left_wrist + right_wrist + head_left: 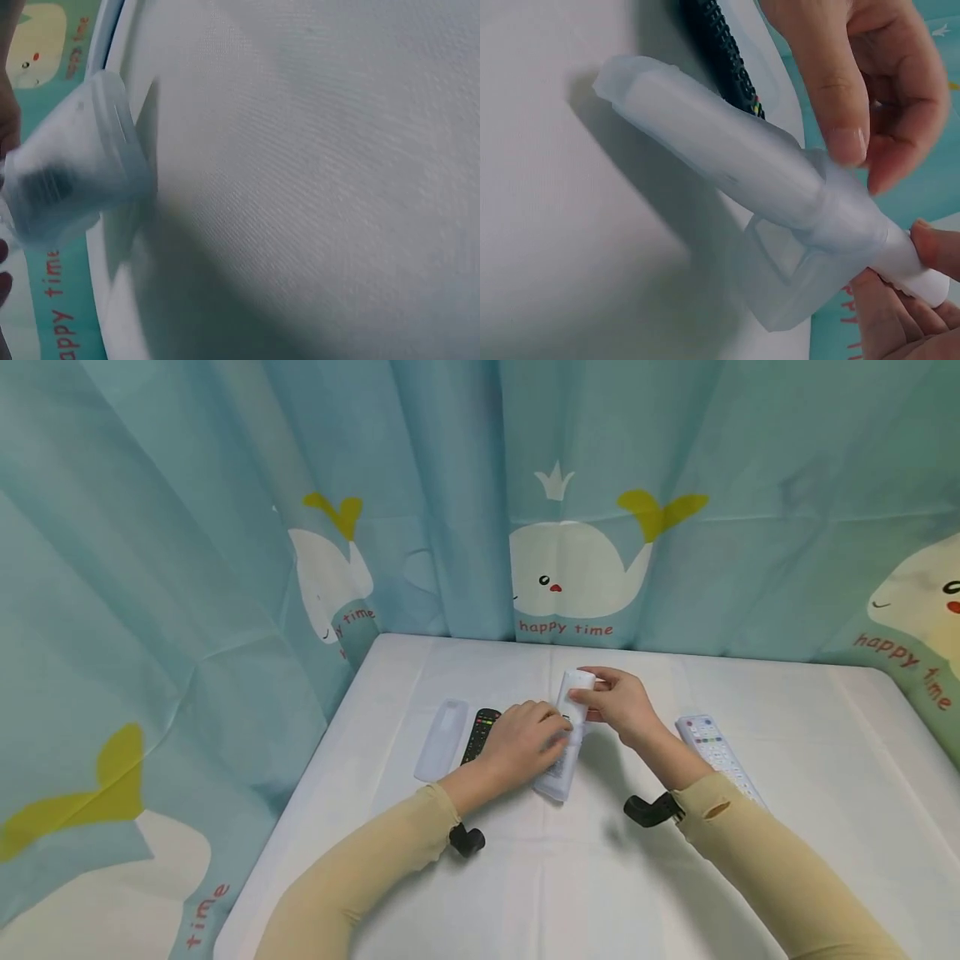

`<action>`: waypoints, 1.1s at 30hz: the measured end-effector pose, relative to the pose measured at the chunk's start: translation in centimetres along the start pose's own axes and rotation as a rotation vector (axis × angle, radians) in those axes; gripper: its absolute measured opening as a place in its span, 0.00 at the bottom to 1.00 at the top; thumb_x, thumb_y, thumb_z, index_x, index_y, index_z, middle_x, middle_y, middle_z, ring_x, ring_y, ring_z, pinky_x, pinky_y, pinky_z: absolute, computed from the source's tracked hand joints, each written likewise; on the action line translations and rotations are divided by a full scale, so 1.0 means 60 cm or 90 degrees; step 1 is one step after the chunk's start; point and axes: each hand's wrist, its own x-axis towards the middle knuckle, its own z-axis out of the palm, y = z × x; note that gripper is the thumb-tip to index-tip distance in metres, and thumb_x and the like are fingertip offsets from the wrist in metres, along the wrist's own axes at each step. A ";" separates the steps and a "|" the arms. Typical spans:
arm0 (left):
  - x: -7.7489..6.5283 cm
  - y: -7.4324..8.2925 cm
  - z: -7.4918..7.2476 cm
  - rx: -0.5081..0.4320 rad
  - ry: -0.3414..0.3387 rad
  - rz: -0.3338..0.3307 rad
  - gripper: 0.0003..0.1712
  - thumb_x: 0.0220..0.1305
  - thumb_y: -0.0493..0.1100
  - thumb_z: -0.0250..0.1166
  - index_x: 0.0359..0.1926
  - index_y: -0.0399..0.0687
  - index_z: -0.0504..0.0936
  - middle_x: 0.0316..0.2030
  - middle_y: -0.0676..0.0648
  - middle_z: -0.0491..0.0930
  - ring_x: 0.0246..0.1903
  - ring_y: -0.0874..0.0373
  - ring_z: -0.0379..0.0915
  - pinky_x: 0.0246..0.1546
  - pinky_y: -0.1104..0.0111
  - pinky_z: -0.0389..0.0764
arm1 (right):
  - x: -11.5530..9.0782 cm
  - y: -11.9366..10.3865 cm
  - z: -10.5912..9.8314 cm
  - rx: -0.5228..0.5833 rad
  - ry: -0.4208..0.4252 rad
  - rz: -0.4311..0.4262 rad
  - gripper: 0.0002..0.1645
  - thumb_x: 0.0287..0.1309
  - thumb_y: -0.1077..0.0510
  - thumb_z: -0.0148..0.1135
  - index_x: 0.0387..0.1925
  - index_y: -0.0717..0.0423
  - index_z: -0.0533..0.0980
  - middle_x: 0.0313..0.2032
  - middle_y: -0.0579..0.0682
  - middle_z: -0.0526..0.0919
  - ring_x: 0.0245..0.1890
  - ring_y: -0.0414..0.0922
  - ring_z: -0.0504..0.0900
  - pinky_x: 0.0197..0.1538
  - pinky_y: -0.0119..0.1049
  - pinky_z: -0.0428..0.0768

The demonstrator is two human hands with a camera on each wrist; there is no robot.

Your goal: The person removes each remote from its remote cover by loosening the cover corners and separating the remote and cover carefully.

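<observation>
My right hand (624,706) pinches the far end of a white remote control (575,682) between thumb and fingers. The remote's lower part sits inside a translucent protective cover (556,787), with its bare end sticking out. In the right wrist view a flap of the cover (784,292) hangs open beneath the remote. My left hand (521,737) hovers over the cover's side, its fingers loosely bent; the right wrist view shows its thumb (846,142) just apart from the cover. The left wrist view catches the cover (82,165) blurred, at its left edge.
Left of the hands lie a black remote control (483,724), partly hidden by the left hand, and another translucent cover (442,742). On the right is a white remote with coloured buttons (712,750), partly behind the right forearm. A whale-print curtain (450,527) borders the white table (487,893).
</observation>
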 end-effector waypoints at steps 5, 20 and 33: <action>0.008 0.003 0.005 0.031 0.039 0.115 0.08 0.72 0.48 0.66 0.46 0.56 0.89 0.42 0.54 0.81 0.40 0.59 0.78 0.38 0.66 0.78 | 0.001 0.001 0.003 -0.013 0.007 -0.001 0.35 0.65 0.61 0.69 0.71 0.63 0.69 0.55 0.66 0.79 0.38 0.40 0.86 0.42 0.35 0.86; 0.014 0.014 0.012 0.239 -0.013 0.194 0.08 0.76 0.44 0.61 0.50 0.50 0.81 0.45 0.51 0.78 0.42 0.58 0.74 0.39 0.68 0.75 | 0.003 -0.002 0.005 -0.042 0.034 -0.001 0.34 0.65 0.62 0.69 0.70 0.63 0.70 0.51 0.64 0.80 0.35 0.41 0.86 0.39 0.35 0.87; 0.011 0.021 0.003 0.170 -0.118 0.177 0.10 0.75 0.44 0.61 0.54 0.53 0.79 0.50 0.53 0.76 0.49 0.59 0.73 0.49 0.68 0.75 | 0.001 -0.013 -0.006 -0.044 0.028 0.011 0.34 0.65 0.63 0.69 0.70 0.62 0.70 0.48 0.59 0.76 0.34 0.40 0.85 0.45 0.43 0.87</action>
